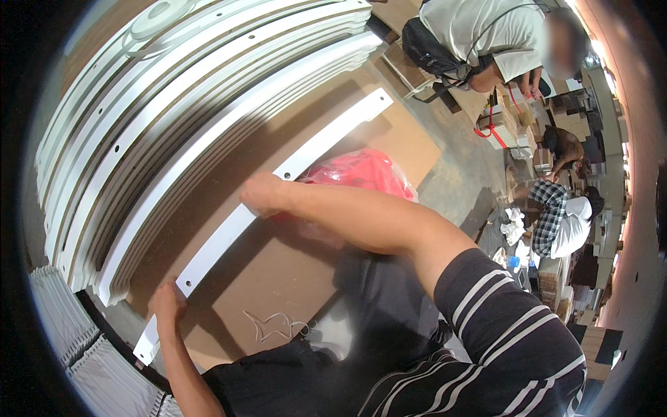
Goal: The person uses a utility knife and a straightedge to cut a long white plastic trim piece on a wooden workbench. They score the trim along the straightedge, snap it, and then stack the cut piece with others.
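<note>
A long white strip (pixel 221 242) with dark round holes stretches slantwise over a brown board (pixel 271 274). My left hand (pixel 167 304) is closed round it near its lower left end. Farther up, around its middle, my right hand (pixel 262 194) grips the same strip with fingers wrapped over its edge; some fingertips are hidden. Under my right forearm lies a clear plastic bag with red contents (pixel 365 170), partly covered by the arm.
Stacked white strips (pixel 243 111) rise along the far left side. White slatted pieces (pixel 62 313) stand at the left edge. A thin pale cord (pixel 267 325) lies on the board near me. To the right, a person (pixel 486 38) bends over boxes with red straps (pixel 497 131); others work beyond.
</note>
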Tool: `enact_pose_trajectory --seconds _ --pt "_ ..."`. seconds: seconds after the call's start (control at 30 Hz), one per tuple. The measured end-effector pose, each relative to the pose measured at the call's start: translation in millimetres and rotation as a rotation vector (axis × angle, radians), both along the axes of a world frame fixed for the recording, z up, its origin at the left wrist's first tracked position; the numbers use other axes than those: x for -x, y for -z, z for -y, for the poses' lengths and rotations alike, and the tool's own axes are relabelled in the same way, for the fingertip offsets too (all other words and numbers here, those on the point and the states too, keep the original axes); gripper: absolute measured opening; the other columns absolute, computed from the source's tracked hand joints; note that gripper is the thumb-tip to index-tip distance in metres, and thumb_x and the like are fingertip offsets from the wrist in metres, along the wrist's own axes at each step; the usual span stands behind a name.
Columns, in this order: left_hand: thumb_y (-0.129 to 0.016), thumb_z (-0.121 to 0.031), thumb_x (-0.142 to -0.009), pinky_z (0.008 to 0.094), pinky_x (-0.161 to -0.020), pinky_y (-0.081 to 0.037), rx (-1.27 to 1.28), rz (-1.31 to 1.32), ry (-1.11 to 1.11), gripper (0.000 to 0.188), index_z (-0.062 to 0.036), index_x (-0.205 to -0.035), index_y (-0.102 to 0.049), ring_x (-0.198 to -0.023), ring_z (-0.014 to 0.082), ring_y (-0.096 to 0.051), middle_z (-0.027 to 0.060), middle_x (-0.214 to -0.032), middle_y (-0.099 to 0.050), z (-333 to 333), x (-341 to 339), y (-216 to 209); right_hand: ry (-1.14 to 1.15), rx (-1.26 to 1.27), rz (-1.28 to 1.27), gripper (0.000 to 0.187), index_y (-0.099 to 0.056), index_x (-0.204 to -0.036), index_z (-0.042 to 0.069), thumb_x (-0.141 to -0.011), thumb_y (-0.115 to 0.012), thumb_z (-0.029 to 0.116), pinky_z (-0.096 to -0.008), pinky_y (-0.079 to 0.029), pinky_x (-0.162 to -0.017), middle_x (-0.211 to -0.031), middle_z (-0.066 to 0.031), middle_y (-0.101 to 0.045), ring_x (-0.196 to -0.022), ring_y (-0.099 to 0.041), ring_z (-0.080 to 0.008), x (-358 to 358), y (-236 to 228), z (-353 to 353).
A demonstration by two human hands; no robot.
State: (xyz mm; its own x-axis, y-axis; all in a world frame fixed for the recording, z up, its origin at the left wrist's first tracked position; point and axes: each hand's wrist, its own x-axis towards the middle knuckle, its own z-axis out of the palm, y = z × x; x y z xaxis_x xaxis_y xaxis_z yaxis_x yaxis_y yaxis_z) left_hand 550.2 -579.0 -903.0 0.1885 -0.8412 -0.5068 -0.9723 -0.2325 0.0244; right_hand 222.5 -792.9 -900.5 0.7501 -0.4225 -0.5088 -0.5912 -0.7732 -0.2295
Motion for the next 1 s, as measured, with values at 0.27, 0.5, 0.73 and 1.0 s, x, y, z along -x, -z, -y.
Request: enact_pose_trajectory --seconds 0.27,0.5,0.73,1.0 --pt "-0.052 -0.008 -0.09 0.0519 -0.086 -0.056 -0.085 0.007 0.002 0.034 -0.0106 -0.119 -0.069 -0.1 0.0425 -0.071 0.0247 -0.105 -0.073 2 -1 -6 0.004 0.036 -0.035 0.027 -0.079 -0.1 0.007 -0.075 -0.079 0.019 -0.0423 -0.06 -0.081 -0.105 -0.0162 -0.077 -0.099 -0.075 -0.0337 -8 0 -2" --pt "-0.077 -0.001 -0.071 0.0462 -0.107 -0.048 0.012 0.012 0.047 0.082 -0.0189 -0.148 -0.052 -0.129 0.0372 -0.058 0.0184 -0.143 -0.059 2 5 -16 0.167 -0.151 0.155 0.064 -0.067 -0.131 0.011 -0.086 -0.075 0.056 -0.0516 -0.049 -0.101 -0.124 -0.0156 -0.071 -0.123 -0.064 -0.0331 -16 -37 9" --pt "-0.086 -0.01 -0.07 0.0457 -0.107 -0.049 0.072 -0.099 -0.1 0.086 -0.0224 -0.147 -0.052 -0.132 0.031 -0.056 0.0078 -0.147 -0.057 10 11 -37 0.333 0.54 0.477 0.057 -0.06 -0.135 0.016 -0.082 -0.078 0.028 -0.052 -0.044 -0.099 -0.128 -0.0092 -0.063 -0.123 -0.056 -0.0284 -36 -46 81" --pt "-0.082 -0.015 -0.078 0.0464 -0.105 -0.049 0.101 -0.149 -0.109 0.069 -0.0189 -0.143 -0.057 -0.127 0.0317 -0.06 0.0097 -0.141 -0.062 5 21 -47 0.25 0.573 0.24 0.025 -0.07 -0.113 0.017 -0.1 -0.049 0.021 -0.0607 -0.038 -0.102 -0.116 -0.0107 -0.068 -0.114 -0.061 -0.0298 -43 -7 116"
